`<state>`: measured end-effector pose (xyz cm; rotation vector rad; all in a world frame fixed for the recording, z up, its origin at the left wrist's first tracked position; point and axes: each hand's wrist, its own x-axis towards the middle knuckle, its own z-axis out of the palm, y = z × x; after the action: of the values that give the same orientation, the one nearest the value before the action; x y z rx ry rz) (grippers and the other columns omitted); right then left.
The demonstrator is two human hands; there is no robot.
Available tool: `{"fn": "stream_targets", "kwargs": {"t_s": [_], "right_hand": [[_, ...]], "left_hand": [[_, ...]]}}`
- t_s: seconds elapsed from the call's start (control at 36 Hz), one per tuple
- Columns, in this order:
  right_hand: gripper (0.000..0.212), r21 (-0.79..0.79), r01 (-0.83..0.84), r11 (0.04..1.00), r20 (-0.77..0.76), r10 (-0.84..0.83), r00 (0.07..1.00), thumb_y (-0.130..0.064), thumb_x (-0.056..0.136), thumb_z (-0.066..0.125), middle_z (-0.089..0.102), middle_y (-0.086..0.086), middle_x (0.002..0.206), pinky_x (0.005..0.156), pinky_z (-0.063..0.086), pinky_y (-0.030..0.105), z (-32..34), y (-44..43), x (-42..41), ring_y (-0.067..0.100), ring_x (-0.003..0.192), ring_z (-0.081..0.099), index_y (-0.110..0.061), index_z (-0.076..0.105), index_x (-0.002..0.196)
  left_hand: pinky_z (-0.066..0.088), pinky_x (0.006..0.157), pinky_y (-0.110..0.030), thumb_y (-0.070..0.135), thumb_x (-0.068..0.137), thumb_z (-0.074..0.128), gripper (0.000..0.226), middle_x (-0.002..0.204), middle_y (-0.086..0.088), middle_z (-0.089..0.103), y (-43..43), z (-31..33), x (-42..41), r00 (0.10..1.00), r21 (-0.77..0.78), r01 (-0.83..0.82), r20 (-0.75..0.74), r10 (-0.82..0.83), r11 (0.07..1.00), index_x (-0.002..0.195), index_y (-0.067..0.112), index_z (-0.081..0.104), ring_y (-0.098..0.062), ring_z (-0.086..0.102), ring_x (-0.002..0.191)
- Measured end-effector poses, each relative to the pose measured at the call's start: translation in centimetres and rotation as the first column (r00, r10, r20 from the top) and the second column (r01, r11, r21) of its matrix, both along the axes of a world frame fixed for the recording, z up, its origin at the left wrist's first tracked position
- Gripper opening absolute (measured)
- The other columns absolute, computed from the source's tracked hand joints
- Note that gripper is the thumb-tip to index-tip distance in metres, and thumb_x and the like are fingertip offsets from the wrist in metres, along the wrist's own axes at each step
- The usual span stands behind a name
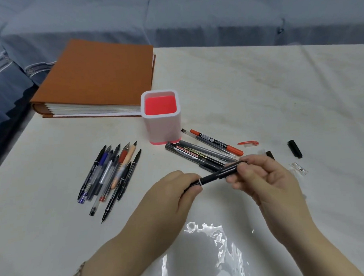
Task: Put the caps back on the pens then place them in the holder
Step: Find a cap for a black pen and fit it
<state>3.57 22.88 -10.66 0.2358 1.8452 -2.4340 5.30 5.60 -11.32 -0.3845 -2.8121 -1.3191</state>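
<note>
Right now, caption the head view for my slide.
The left hand and right hand grip a black pen; holder stands empty beside loose pens and caps.

Only one cam here, head-worn and wide-angle; it sat close over the near edge of the counter (257,83), looking forward and down.

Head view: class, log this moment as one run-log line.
left hand: holds black pen | right hand: grips its cap end | pen holder: empty | stage: capping

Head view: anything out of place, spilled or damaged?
Nothing spilled or damaged. Loose caps lie scattered at the right: orange cap, black cap, clear cap. The left hand and right hand hold a black pen.
</note>
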Motion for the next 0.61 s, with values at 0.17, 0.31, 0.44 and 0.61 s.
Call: {"fn": "stream_targets", "kwargs": {"t_s": [0.17,0.31,0.44,0.61], "right_hand": [[0.020,0.104,-0.051,0.993,-0.080,0.059,0.995,0.006,0.078,0.056,0.071,0.006,0.063,0.057,0.053,0.016,0.2,-0.7,0.6,0.013,0.056,0.067,-0.011,0.065,0.081],[0.029,0.229,-0.064,0.971,-0.136,0.097,0.986,0.009,0.079,0.056,0.073,0.003,0.066,0.061,0.053,0.015,0.0,-0.7,1.0,0.014,0.059,0.069,-0.016,0.070,0.077],[0.028,0.266,-0.054,0.962,-0.204,0.111,0.973,0.007,0.080,0.059,0.074,0.000,0.070,0.062,0.053,0.016,0.0,-0.6,1.2,0.014,0.060,0.069,-0.019,0.070,0.079],[0.023,0.282,-0.113,0.953,-0.215,0.178,0.960,-0.004,0.075,0.058,0.072,-0.004,0.062,0.061,0.051,0.013,-0.2,-0.3,1.1,0.010,0.058,0.068,-0.023,0.069,0.074]], "left_hand": [[0.031,0.062,-0.014,0.038,0.087,0.035,0.024,0.067,0.011,0.041,0.3,-0.6,-0.2,0.997,-0.086,0.029,-0.067,-0.035,0.996,0.085,0.024,0.055,-0.005,0.041,0.070],[0.032,0.064,-0.015,0.043,0.087,0.029,0.037,0.064,0.011,0.037,0.5,-0.9,-0.5,0.994,-0.142,0.061,-0.085,-0.073,0.988,0.083,0.018,0.056,-0.009,0.036,0.070],[0.035,0.064,-0.023,0.035,0.085,0.034,0.031,0.069,0.008,0.046,0.8,-0.3,-0.5,0.997,-0.053,0.073,0.003,-0.073,0.996,0.089,0.017,0.059,-0.014,0.044,0.076],[0.034,0.059,-0.029,0.033,0.089,0.044,0.021,0.062,0.004,0.046,0.7,0.0,-0.6,0.968,0.077,0.082,0.233,-0.098,0.994,0.081,0.022,0.060,-0.010,0.041,0.061]]}}
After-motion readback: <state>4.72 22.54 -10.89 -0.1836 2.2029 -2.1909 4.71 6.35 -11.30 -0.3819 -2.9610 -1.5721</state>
